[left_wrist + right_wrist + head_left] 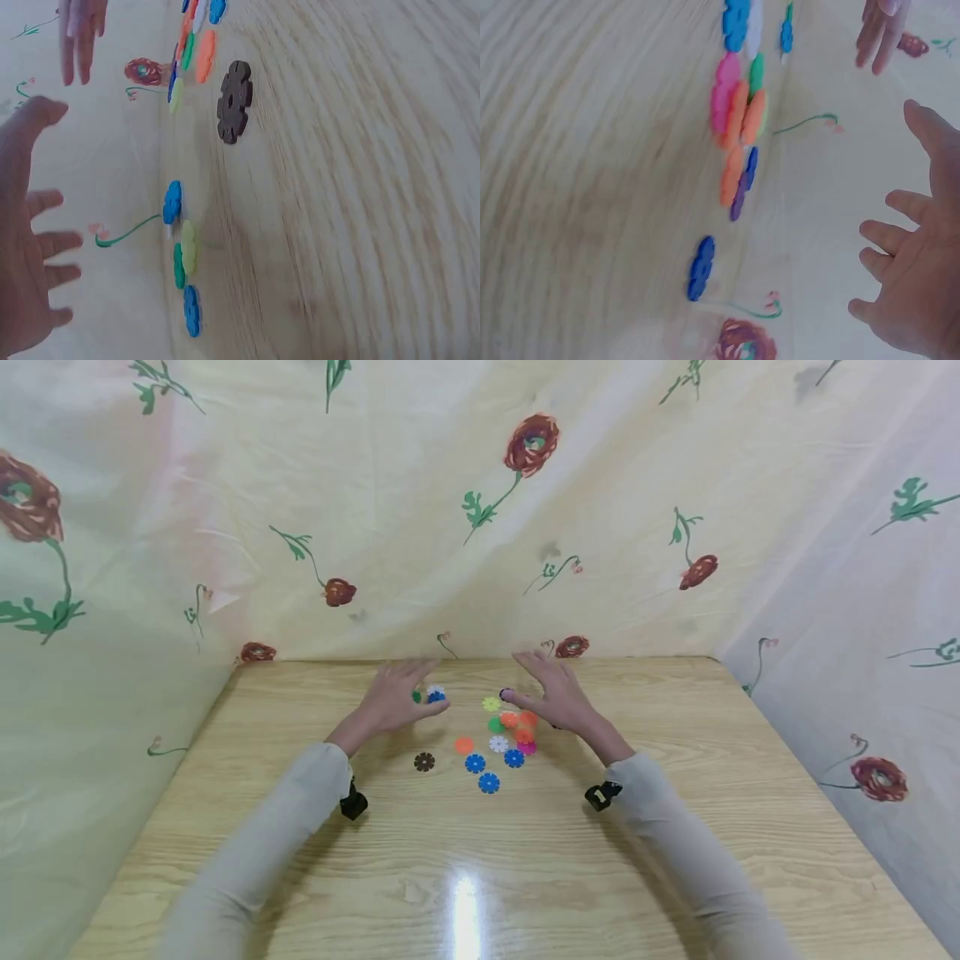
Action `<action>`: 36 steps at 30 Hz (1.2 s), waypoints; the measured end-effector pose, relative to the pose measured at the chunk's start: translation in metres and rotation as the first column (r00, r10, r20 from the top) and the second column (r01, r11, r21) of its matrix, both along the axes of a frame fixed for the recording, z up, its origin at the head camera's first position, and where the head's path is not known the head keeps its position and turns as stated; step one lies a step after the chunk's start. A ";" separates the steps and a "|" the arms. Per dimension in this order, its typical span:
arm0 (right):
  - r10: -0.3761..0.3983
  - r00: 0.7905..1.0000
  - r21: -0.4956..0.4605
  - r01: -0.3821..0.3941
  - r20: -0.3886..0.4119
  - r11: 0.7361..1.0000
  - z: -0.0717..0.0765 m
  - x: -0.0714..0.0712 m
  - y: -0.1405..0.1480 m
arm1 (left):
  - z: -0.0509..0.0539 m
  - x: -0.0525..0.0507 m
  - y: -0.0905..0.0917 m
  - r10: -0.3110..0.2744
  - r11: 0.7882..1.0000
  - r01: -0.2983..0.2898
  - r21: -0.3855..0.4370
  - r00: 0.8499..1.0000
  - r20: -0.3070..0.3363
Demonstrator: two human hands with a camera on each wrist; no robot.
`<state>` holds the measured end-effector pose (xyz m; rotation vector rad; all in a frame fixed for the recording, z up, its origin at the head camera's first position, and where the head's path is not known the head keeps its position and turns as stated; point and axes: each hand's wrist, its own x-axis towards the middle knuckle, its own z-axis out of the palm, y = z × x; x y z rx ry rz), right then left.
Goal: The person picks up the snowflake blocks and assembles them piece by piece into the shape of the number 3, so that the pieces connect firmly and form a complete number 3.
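Discs lay on the bench, mostly between the left hand and right hand, whose spread fingers held nothing. From the head view, each hand hid part of the scatter. Floral cloth hung behind.

Pale long sleeves, black wrist cameras

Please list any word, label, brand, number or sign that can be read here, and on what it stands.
None can be read.
Notched plastic discs: no writing visible.
Floral cloth: printed flowers, no writing visible.
Wooden tabletop: no writing visible.
Black wrist devices: too small to tell.
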<state>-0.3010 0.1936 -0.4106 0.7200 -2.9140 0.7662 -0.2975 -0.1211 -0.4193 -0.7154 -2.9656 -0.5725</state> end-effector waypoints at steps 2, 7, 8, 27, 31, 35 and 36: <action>0.032 0.999 -0.051 -0.032 -0.001 0.998 0.004 0.003 -0.002 | 0.001 0.001 -0.004 -0.042 0.997 0.039 0.070 0.998 0.041; 0.159 0.985 -0.179 -0.145 0.065 0.973 0.013 0.013 -0.008 | 0.003 0.004 -0.013 -0.162 0.967 0.120 0.226 0.971 0.175; 0.189 0.979 -0.193 -0.171 0.077 0.966 0.013 0.016 -0.009 | 0.002 0.004 -0.014 -0.189 0.959 0.138 0.247 0.963 0.193; 0.541 0.829 -0.036 -0.542 0.144 0.840 -0.019 0.042 -0.026 | -0.016 0.009 -0.025 -0.333 0.937 0.254 0.240 0.856 0.396; 0.559 0.810 -0.045 -0.560 0.179 0.827 -0.023 0.044 -0.029 | -0.020 0.010 -0.024 -0.350 0.931 0.273 0.243 0.853 0.386; 0.552 0.807 -0.001 -0.564 0.209 0.826 -0.025 0.047 -0.033 | -0.025 0.011 -0.022 -0.354 0.931 0.289 0.221 0.861 0.366; 0.550 0.808 0.016 -0.566 0.208 0.825 -0.025 0.048 -0.033 | -0.026 0.011 -0.021 -0.352 0.932 0.289 0.218 0.863 0.362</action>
